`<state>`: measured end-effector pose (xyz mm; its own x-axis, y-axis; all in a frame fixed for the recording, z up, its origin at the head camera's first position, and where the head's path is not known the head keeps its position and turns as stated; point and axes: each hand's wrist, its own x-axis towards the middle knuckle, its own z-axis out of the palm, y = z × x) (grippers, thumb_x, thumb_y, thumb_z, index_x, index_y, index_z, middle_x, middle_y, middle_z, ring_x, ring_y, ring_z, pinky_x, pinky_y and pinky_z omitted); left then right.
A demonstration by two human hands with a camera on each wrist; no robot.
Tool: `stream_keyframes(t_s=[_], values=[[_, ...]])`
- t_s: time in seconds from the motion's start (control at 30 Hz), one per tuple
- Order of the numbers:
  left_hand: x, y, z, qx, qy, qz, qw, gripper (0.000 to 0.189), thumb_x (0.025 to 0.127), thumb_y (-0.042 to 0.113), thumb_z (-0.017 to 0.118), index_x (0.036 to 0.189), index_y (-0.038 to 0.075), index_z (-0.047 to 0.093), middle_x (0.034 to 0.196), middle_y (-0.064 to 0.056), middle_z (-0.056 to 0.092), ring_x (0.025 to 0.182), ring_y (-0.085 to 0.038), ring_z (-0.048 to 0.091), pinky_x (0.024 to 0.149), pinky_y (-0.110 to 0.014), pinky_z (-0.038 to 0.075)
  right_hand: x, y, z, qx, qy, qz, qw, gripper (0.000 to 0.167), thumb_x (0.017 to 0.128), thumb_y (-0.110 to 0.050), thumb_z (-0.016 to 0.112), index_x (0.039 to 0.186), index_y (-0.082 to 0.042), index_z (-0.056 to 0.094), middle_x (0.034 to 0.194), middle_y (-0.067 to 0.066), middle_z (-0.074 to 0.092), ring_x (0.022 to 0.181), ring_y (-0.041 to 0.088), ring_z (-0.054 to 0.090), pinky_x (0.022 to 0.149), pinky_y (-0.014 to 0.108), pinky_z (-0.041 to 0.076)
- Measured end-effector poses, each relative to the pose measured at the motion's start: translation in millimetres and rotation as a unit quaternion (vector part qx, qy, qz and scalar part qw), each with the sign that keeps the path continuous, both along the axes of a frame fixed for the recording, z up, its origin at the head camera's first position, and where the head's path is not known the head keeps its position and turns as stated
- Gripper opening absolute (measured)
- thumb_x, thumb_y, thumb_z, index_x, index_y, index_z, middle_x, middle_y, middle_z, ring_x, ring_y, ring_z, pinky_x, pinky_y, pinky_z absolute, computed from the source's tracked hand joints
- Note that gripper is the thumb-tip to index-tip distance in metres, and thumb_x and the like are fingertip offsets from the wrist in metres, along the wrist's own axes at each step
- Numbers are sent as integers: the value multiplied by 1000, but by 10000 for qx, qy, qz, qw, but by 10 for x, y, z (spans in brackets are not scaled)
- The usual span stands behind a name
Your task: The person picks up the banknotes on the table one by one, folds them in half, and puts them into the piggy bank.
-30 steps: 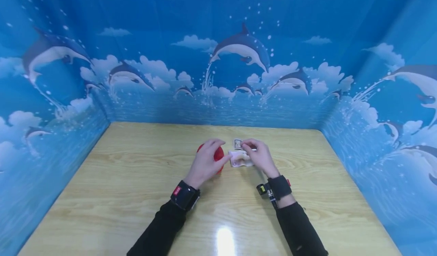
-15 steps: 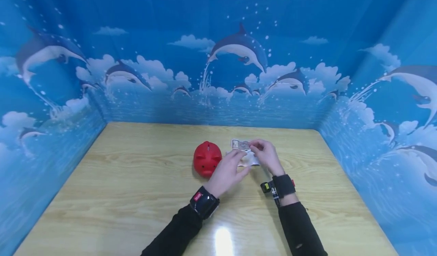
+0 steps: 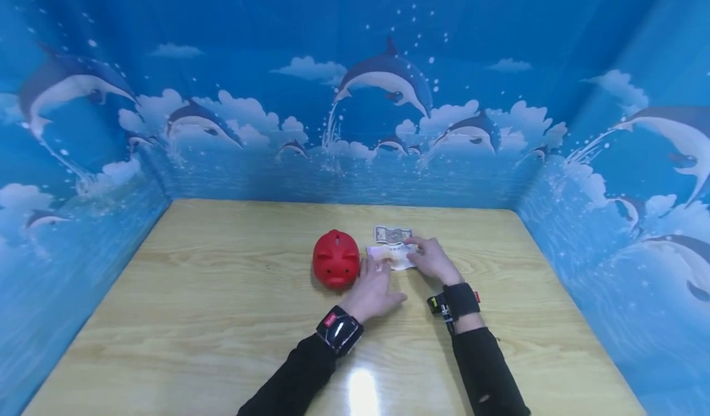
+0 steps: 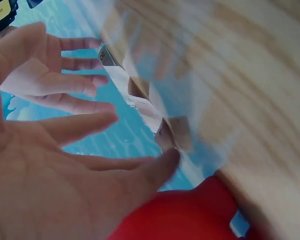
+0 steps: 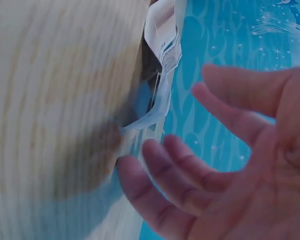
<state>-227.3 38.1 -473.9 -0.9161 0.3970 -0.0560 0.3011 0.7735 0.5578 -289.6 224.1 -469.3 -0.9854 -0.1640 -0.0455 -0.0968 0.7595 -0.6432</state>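
Observation:
Two banknotes lie on the table, right of a red piggy bank (image 3: pixel 336 260) with a coin slot on top. The nearer banknote (image 3: pixel 395 257) is pale and pinkish, its paper rippled and raised in places, as the right wrist view of the pale banknote (image 5: pixel 160 30) shows. Just behind it lies a smaller greyish banknote (image 3: pixel 392 235). My left hand (image 3: pixel 373 289), fingers extended, has its fingertips at the left end of the pale note, close beside the piggy bank. At that note's right end is my right hand (image 3: pixel 434 261), fingers loosely bent and apart, pinching nothing.
The light wooden table (image 3: pixel 233 317) reflects a bright lamp near its front. A blue dolphin-print curtain (image 3: pixel 266 65) walls in the back and both sides. Black camera bands sit on both wrists.
My left hand has moved from over the piggy bank rightward to the pale banknote, uncovering the piggy bank. My right hand has left the grey banknote, now fully visible, and come down to the pale one.

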Motion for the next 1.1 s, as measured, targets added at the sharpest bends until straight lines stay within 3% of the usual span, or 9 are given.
stream_keyframes(t_s=[0.1,0.17,0.63,0.8,0.93,1.03,1.1], values=[[14,9,6,58,-392,191,9990,91,85,47,71,153,1,29,160,-31,4,147,-48,8,114,-61,26,15,2,23,173,-294,286,9990,41,98,-15,56,137,-6,55,139,29,51,132,47,44,111,62,32],[20,6,-7,66,-561,243,9981,94,85,47,70,154,1,25,160,-31,2,147,-48,9,115,-61,25,36,-7,20,183,-412,387,9982,40,98,-16,55,137,-6,55,139,28,52,132,47,44,111,61,32],[-45,-19,-9,155,-556,251,9980,95,88,45,69,152,-8,21,159,-27,19,147,-45,17,117,-54,27,3,-25,-52,267,-263,469,9982,35,97,-12,57,130,-2,61,130,25,60,125,44,52,106,56,41],[-67,5,-18,149,-567,328,9977,98,88,46,68,153,-7,18,159,-27,18,147,-45,17,118,-53,25,0,-24,-36,55,-369,184,9991,25,93,-12,61,117,-5,66,113,18,65,103,33,60,89,46,49],[-75,12,-45,131,-565,363,9977,95,88,47,69,152,-5,23,158,-25,25,147,-42,22,116,-52,29,6,-29,-34,-125,-405,-112,9990,19,90,-8,64,109,-8,64,97,13,63,85,24,56,72,32,45],[-71,10,-41,105,-565,358,9977,93,88,48,68,152,-3,25,156,-23,29,145,-37,28,114,-51,33,9,-32,-30,-245,-426,-183,9986,32,89,-5,64,120,-8,57,100,17,63,85,26,59,72,34,48],[-68,5,-26,115,-572,353,9977,93,88,49,68,152,-2,25,156,-22,30,144,-36,30,114,-51,35,9,-39,-19,-335,-490,-225,9980,48,89,-5,65,134,-9,49,110,23,62,93,31,61,79,41,52]])
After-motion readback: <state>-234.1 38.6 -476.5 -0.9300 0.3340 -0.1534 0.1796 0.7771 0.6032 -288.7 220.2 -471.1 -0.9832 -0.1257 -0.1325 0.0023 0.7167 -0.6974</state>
